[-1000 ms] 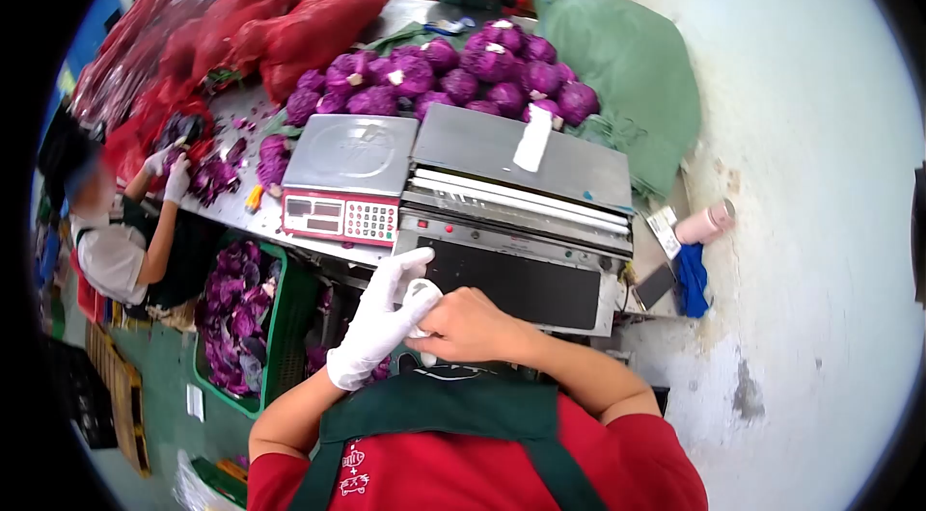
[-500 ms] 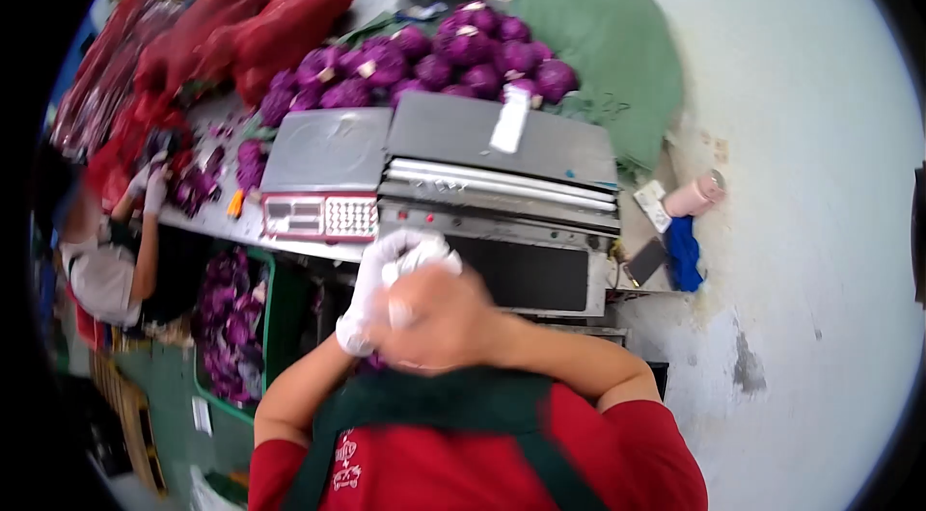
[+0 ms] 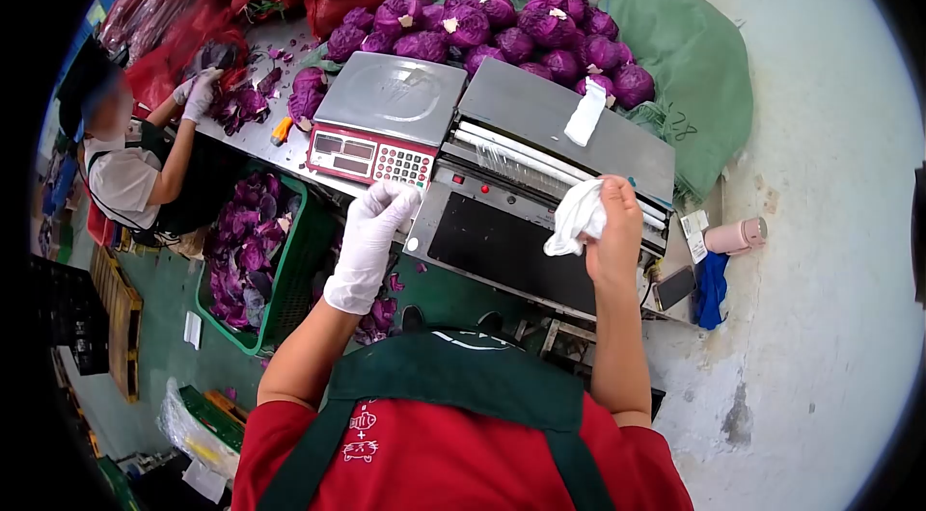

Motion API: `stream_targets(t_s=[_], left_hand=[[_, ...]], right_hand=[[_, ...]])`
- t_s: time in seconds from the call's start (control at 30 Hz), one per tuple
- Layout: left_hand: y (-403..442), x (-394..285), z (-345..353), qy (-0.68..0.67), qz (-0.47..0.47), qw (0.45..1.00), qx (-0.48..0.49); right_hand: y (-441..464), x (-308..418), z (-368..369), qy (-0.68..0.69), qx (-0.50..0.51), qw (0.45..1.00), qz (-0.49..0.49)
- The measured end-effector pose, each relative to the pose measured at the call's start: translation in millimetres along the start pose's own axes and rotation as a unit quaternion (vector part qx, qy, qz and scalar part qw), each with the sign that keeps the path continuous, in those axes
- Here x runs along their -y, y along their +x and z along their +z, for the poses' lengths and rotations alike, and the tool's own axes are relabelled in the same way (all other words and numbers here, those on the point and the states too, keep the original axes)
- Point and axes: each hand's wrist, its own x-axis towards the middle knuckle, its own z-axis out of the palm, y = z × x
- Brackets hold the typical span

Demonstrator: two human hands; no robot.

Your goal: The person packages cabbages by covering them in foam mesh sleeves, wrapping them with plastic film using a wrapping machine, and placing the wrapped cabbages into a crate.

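Observation:
My left hand (image 3: 371,236) wears a thin white glove. Its fingers are curled closed in front of the scale's keypad, and nothing shows sticking out of them. Bare, my right hand (image 3: 617,231) grips a crumpled white glove (image 3: 581,217) above the right end of the wrapping machine's dark plate (image 3: 511,255). The digital scale (image 3: 391,96) with red trim stands beyond my left hand. Clear film lies over the rollers (image 3: 521,159) of the wrapping machine, and a white paper strip (image 3: 585,113) rests on its grey top.
Purple cabbages (image 3: 463,24) are heaped behind the machine, beside a green sack (image 3: 680,58). A green crate (image 3: 304,241) holds cabbage leaves. At left, a co-worker's gloved hands (image 3: 198,94) handle a cabbage. A pink bottle (image 3: 736,236) and a phone (image 3: 673,288) lie at right.
My hands were together at the white glove in front of my chest; they have moved apart. The right now holds the glove farther right. The view has shifted and turned.

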Motion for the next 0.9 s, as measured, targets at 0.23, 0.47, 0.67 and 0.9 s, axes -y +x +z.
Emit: stream_targets(t_s=[0.23,0.47,0.67,0.9], left_hand=[[-27,-16,53,0.34,0.253,0.875,0.235],[-17,4,46,0.369,0.369,0.852,0.044],[-10,-1,28,-0.03,0.112,0.993,0.026],[-9,-26,37,-0.085,-0.01,0.995,0.047]], right_hand=[[-6,-8,52,0.037,0.067,0.997,0.023],[3,-9,38,0.037,0.051,0.997,0.037],[2,1,35,0.084,0.014,0.99,0.114],[1,-22,27,-0.449,0.029,0.887,-0.109]])
